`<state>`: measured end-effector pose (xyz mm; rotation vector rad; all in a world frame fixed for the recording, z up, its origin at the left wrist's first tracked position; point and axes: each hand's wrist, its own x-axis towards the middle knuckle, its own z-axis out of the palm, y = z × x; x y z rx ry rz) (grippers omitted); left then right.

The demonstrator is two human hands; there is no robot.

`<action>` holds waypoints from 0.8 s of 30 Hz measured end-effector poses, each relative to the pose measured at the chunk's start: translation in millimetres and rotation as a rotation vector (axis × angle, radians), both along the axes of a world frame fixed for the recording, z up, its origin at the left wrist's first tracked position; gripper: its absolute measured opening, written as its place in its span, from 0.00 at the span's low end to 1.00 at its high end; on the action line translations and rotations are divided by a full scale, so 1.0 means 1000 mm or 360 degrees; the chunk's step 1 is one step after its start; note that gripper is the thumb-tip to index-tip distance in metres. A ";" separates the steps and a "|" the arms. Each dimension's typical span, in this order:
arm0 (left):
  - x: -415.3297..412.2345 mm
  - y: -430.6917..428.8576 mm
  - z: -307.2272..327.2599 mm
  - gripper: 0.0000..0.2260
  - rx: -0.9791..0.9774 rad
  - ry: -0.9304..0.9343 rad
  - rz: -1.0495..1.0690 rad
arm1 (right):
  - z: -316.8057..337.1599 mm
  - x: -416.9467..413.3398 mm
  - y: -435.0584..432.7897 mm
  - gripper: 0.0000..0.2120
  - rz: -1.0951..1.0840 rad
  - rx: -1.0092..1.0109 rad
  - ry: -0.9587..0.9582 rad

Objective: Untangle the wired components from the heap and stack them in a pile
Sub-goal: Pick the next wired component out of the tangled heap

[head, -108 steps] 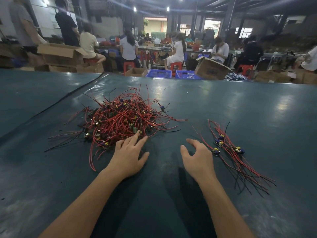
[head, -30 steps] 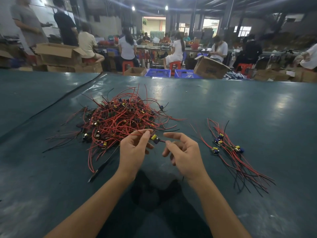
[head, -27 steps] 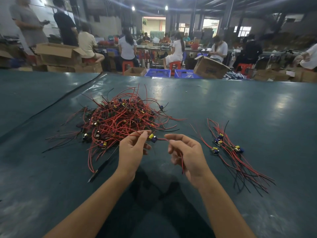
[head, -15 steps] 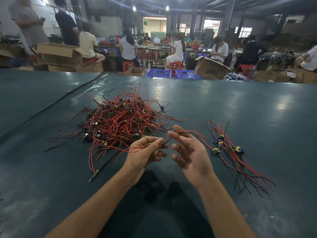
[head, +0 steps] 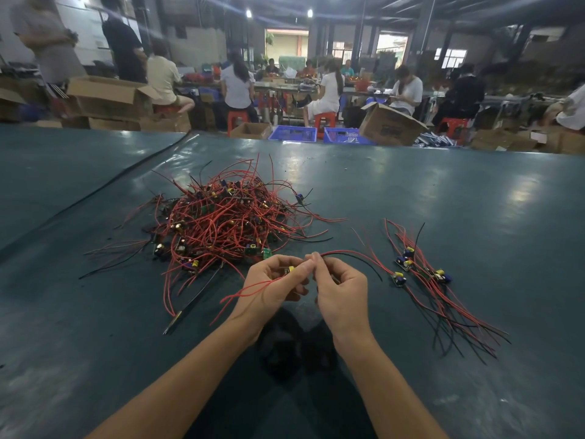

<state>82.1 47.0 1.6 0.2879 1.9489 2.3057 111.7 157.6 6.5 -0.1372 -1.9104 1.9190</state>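
One small yellow-capped wired component is pinched in the left hand above the dark green tabletop; the right hand pinches its red and black leads. The tangled red-wire heap lies just beyond, the laid-out pile at right.

Factory floor, seated workers, cardboard boxes, crates
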 end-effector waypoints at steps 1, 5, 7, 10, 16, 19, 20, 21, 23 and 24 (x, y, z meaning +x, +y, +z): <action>0.000 0.001 0.000 0.18 -0.0050 0.0002 -0.0016 | 0.000 0.000 0.000 0.13 -0.0006 -0.0010 0.0002; 0.001 0.001 0.000 0.09 -0.0097 0.0011 -0.0081 | -0.001 -0.001 0.000 0.16 -0.0005 -0.0133 -0.0073; 0.000 0.001 -0.001 0.11 -0.0101 0.0040 -0.0039 | 0.000 -0.003 -0.002 0.15 -0.0010 -0.0250 -0.0139; -0.003 0.002 -0.003 0.15 -0.0134 0.0102 0.0063 | -0.001 -0.007 -0.006 0.15 -0.0033 -0.0457 -0.0272; -0.004 0.000 0.001 0.10 -0.0152 0.0134 0.0091 | 0.000 -0.018 0.012 0.13 -0.0224 -0.0748 -0.0379; -0.005 0.002 0.001 0.10 -0.0177 0.0165 0.0051 | 0.000 -0.023 0.030 0.12 -0.0359 -0.0871 -0.0369; -0.004 0.002 0.001 0.10 -0.0188 0.0176 0.0039 | 0.000 -0.025 0.034 0.12 -0.0394 -0.0916 -0.0367; -0.004 0.002 0.001 0.10 -0.0191 0.0181 0.0033 | 0.001 -0.025 0.037 0.12 -0.0419 -0.0962 -0.0366; -0.002 0.002 0.001 0.10 -0.0182 0.0175 0.0028 | 0.001 -0.026 0.041 0.12 -0.0440 -0.1027 -0.0352; -0.002 0.002 0.001 0.10 -0.0179 0.0169 0.0022 | 0.001 -0.025 0.040 0.12 -0.0439 -0.1038 -0.0334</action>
